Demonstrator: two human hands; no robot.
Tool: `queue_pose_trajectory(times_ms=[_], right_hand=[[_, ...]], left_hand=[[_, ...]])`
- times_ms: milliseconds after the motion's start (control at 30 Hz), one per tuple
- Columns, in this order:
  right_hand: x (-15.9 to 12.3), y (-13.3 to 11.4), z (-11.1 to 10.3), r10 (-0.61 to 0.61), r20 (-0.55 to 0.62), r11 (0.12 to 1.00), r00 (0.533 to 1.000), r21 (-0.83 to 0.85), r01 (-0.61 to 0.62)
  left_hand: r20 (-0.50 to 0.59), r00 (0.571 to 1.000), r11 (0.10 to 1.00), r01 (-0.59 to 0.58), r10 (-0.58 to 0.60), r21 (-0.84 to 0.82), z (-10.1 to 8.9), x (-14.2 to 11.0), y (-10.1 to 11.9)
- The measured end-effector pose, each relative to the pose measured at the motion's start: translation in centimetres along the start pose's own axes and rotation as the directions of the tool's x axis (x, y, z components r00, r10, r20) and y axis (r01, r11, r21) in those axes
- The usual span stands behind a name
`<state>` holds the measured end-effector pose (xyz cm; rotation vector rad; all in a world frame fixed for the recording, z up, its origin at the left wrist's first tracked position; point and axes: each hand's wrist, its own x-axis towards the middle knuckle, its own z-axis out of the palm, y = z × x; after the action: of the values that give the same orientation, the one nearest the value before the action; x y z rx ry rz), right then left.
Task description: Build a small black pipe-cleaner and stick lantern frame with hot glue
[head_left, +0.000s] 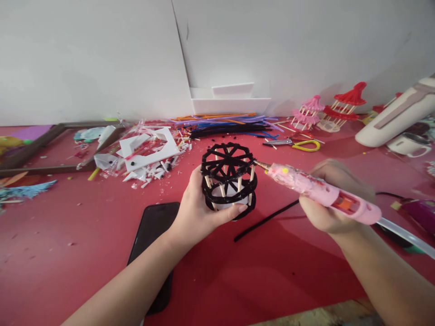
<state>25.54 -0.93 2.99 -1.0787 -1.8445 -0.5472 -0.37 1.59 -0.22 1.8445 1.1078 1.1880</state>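
A round black fuzzy-stem frame (228, 168) with pale upright sticks is held just above the red table (102, 253) or resting on it; which, I cannot tell. The left hand (199, 203) grips it from 8 o'clock, thumb pressed along the lower front and the other fingers curled round the side, partly hidden. At the upper ring's 3 o'clock edge sits the metal tip of a pink glue gun (299, 183), touching or nearly so; the right hand (326, 199) has its fingers wrapped around the gun's body. Taking the frame as the dial's centre, a loose black stem (265, 222) lies at 4 o'clock and a dark phone (152, 226) at 8, partly under the left forearm. Farther out, white cut scraps (171, 141) are heaped at 10, a bundle of coloured stems (227, 130) lies at 12, and yellow-handled scissors (307, 145) at 2. Beyond those, also around 2, stand small pink (308, 113) and red (350, 97) stick models.
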Motion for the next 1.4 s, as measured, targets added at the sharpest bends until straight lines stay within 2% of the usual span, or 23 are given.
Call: queue_pose_trajectory(times_ms=[100,167,200,267,333,367,500,567,667,767,933,1133,1267,1400], right_hand=[[-0.2,0.6,0.2,0.097,0.021,0.995,0.995,-0.005,-0.097],[-0.2,1.4,0.4,0.259,0.101,0.965,0.96,0.014,-0.262],[-0.1,2.0,0.6,0.37,0.152,0.927,0.917,0.004,-0.375],[0.0,3.4,1.0,0.587,0.227,0.806,0.777,-0.072,-0.588],[0.0,5.0,1.3,0.709,0.253,0.701,0.659,-0.147,-0.698],[-0.1,5.8,1.5,0.731,0.26,0.677,0.631,-0.164,-0.717],[-0.8,8.2,1.8,0.675,0.353,0.737,0.648,-0.292,-0.609],[-1.1,8.8,2.0,0.68,0.407,0.733,0.61,-0.362,-0.576],[-1.5,9.4,2.6,0.705,0.454,0.706,0.544,-0.388,-0.592],[-1.9,9.8,3.3,0.71,0.456,0.699,0.537,-0.368,-0.613],[-2.1,9.7,4.0,0.725,0.469,0.66,0.505,-0.263,-0.703],[-2.4,9.6,4.1,0.714,0.584,0.477,0.386,-0.003,-0.879],[-2.5,10.2,3.6,0.647,0.664,0.393,0.375,0.132,-0.91],[-2.7,10.4,3.2,0.597,0.703,0.407,0.387,0.151,-0.901]], left_hand=[[-0.002,1.0,1.0,-0.004,0.004,-0.01,0.1,0.0,0.0],[-0.007,1.0,1.0,0.008,-0.008,0.0,0.1,0.0,0.0],[-0.009,1.0,1.0,0.019,-0.019,0.009,0.1,0.0,0.1],[-0.016,0.999,0.998,0.052,-0.051,0.029,0.1,0.0,0.1],[-0.023,0.995,0.994,0.099,-0.098,0.048,0.1,0.1,0.1],[-0.024,0.992,0.99,0.127,-0.126,0.061,0.1,0.2,0.1],[0.028,0.977,0.968,0.206,-0.212,0.141,0.1,0.4,-0.2],[0.089,0.975,0.967,0.185,-0.203,0.172,-0.1,0.4,-0.5],[0.167,0.974,0.976,0.12,-0.15,0.179,-0.3,0.4,-0.9],[0.201,0.971,0.983,0.094,-0.126,0.161,-0.4,0.4,-1.2],[0.2,0.971,0.974,0.087,-0.13,0.209,-0.4,0.4,-1.2],[0.199,0.97,0.973,0.098,-0.14,0.207,-0.4,0.4,-1.0],[0.196,0.97,0.973,0.103,-0.145,0.208,-0.4,0.4,-1.0],[0.197,0.968,0.971,0.117,-0.159,0.21,-0.4,0.3,-0.9]])
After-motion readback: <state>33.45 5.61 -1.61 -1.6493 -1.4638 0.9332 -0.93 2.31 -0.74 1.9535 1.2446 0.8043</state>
